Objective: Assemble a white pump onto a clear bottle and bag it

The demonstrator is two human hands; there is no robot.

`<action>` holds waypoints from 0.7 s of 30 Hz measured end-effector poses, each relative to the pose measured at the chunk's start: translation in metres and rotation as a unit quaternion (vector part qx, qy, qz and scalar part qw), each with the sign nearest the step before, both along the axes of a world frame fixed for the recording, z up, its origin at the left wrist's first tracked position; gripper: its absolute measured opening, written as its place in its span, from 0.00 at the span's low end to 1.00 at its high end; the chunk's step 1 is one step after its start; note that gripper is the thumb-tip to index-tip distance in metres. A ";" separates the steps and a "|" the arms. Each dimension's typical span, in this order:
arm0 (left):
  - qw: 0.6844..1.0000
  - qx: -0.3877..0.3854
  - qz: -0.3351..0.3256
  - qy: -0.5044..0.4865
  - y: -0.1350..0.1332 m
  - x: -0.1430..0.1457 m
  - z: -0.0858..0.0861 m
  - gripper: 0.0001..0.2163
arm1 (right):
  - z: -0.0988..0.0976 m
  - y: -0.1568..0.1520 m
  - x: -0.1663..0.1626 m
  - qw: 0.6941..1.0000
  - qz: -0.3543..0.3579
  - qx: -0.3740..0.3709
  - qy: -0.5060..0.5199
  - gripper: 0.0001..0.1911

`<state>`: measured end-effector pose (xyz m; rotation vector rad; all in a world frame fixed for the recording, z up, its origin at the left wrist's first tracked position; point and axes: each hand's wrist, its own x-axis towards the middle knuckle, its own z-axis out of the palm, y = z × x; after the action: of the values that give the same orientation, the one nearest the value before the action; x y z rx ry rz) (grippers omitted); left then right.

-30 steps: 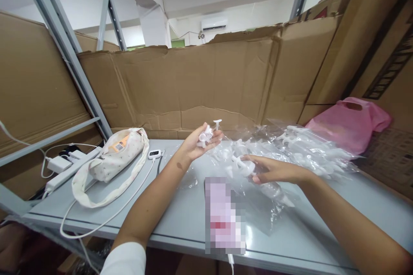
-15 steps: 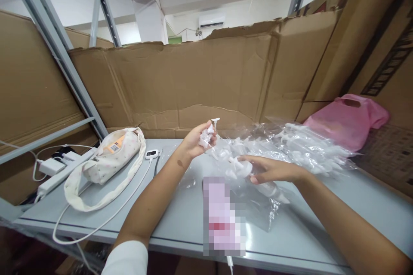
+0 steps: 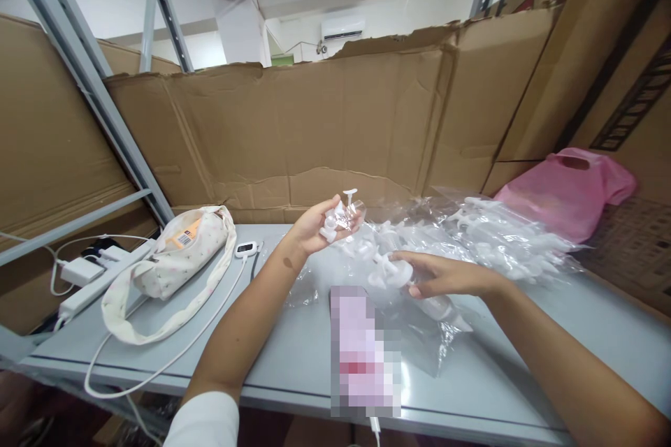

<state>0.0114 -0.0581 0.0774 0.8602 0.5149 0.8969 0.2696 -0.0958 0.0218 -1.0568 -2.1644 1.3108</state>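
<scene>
My left hand (image 3: pixel 314 225) is raised over the back middle of the table, palm turned up. Its fingers cradle several small white plastic pieces (image 3: pixel 330 223) and some crinkled clear film. A thin white T-shaped tip (image 3: pixel 350 195) stands up behind the fingers. To the right, my right hand (image 3: pixel 433 274) curls over a white plastic part (image 3: pixel 391 271) inside a clear plastic bag (image 3: pixel 440 346), thumb and fingers around it. How firmly it grips is hard to tell. More bagged white plastic parts (image 3: pixel 498 237) are heaped behind this hand.
A pixelated pink phone-like object (image 3: pixel 359 349) lies near the front edge, with a white cable. On the left are a cream pouch (image 3: pixel 193 244), a small white device (image 3: pixel 246 249) and a power strip (image 3: pixel 99 279). A pink bag (image 3: pixel 556 188) rests by the cardboard wall (image 3: pixel 304 126).
My left hand has opened somewhat and turned its palm further up, showing more of the white pieces. The right hand stays almost in place.
</scene>
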 end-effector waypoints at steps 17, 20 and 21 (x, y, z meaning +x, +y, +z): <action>0.998 0.043 -0.043 0.023 -0.003 0.000 -0.001 0.10 | -0.002 0.002 0.000 0.995 0.040 0.019 -0.091 0.41; 0.997 0.067 -0.032 0.033 0.000 -0.002 -0.003 0.11 | -0.002 0.002 0.002 0.996 0.046 0.012 -0.080 0.41; 0.996 0.080 -0.024 0.040 0.001 -0.004 -0.003 0.11 | -0.002 0.001 0.002 0.996 0.050 0.012 -0.072 0.40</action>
<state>0.0074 -0.0567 0.0746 1.0539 0.4943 0.8700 0.2720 -0.0948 0.0198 -1.0772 -2.3610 1.2821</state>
